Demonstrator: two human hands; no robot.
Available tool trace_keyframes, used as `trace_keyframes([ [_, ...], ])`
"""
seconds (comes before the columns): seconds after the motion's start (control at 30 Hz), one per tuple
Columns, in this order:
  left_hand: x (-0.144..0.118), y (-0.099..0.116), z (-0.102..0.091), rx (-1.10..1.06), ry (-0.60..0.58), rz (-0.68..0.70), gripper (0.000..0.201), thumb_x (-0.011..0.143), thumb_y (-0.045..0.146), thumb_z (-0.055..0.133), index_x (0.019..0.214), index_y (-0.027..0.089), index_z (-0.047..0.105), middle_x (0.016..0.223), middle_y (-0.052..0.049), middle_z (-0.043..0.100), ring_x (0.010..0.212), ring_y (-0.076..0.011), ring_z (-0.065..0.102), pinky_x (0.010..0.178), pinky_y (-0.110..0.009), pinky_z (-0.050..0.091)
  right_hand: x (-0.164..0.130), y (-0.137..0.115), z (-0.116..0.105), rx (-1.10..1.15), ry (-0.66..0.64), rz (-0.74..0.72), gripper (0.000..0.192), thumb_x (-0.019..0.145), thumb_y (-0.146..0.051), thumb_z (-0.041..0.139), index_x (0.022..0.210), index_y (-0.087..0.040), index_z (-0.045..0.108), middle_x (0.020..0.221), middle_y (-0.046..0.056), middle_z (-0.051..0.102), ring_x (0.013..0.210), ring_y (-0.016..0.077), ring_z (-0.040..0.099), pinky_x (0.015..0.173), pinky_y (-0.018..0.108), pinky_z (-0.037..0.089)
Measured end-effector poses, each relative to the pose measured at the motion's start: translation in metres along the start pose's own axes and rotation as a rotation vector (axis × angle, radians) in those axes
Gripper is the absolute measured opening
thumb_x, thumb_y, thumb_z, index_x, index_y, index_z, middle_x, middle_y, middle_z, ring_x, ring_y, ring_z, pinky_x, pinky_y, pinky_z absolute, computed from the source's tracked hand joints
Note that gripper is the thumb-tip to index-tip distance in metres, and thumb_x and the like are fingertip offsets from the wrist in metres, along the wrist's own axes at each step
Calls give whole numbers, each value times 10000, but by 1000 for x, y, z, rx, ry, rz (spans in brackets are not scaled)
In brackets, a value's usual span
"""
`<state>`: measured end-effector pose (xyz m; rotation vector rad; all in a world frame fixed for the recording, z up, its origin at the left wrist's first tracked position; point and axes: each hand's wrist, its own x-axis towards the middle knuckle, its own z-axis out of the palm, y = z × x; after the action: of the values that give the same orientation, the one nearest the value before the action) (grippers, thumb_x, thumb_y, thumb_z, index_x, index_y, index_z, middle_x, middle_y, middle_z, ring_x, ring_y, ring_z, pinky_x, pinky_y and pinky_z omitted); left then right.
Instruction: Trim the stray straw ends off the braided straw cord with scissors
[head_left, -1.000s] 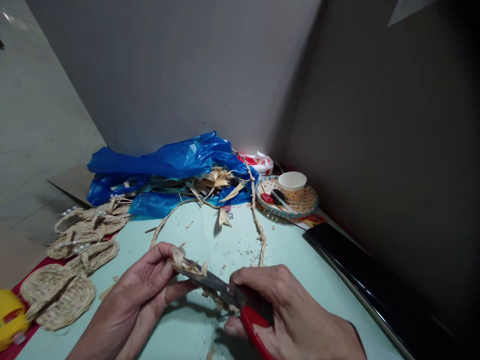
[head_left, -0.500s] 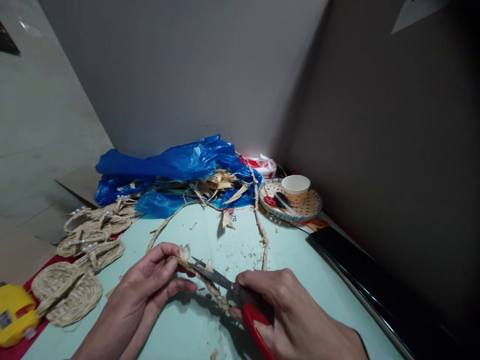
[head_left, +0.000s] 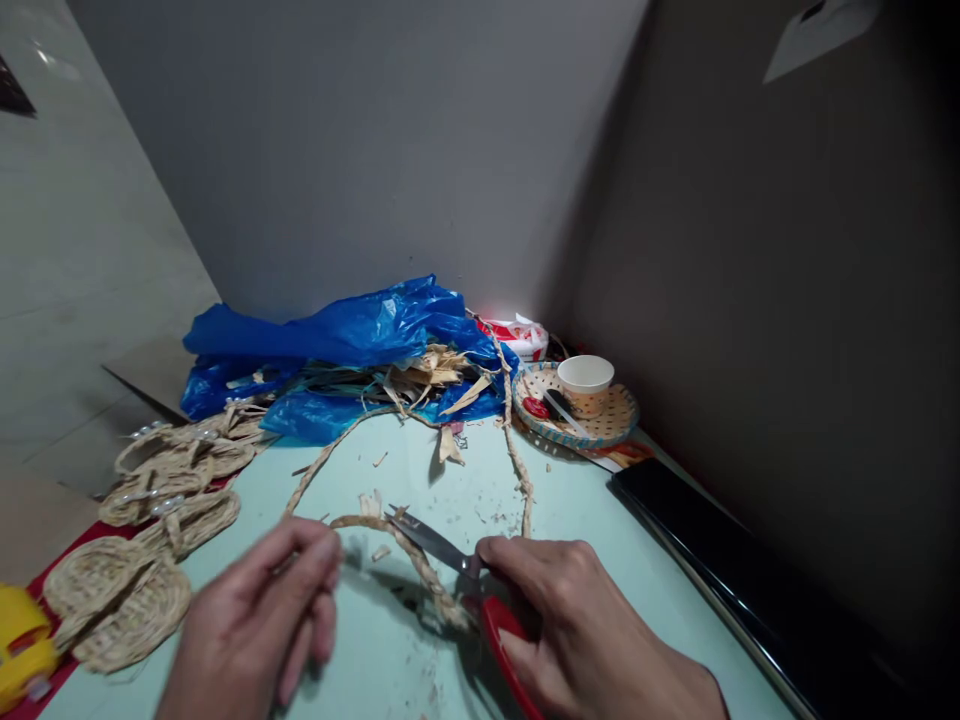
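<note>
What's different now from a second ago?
The left hand has moved left and nearer the body, away from the red-handled scissors; whether it still pinches the braided cord is unclear. The right hand still holds the scissors by the cord. The blue bag and cup stayed put.

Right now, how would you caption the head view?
Right hand holding red-handled scissors close to a braided cord.
</note>
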<state>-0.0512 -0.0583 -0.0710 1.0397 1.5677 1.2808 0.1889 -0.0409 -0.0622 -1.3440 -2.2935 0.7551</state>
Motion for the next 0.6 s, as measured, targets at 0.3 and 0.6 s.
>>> trace_keyframes([
  [0.3, -4, 8, 16, -184, -190, -172, 237, 688, 411, 856, 712, 198, 755, 565, 21, 675, 545, -131, 594, 556, -200, 486, -14, 2, 7, -192, 119, -220, 127, 816, -105, 570, 856, -225, 575, 793, 3, 668, 665, 163, 591, 603, 259, 397],
  [0.6, 3, 7, 10, -39, -216, -100, 150, 774, 313, 778, 679, 197, 771, 595, -26, 768, 482, -166, 687, 548, -247, 531, -4, 8, 9, -284, 46, -227, 91, 843, -135, 551, 868, -222, 539, 810, 11, 635, 596, 152, 520, 538, 277, 332],
])
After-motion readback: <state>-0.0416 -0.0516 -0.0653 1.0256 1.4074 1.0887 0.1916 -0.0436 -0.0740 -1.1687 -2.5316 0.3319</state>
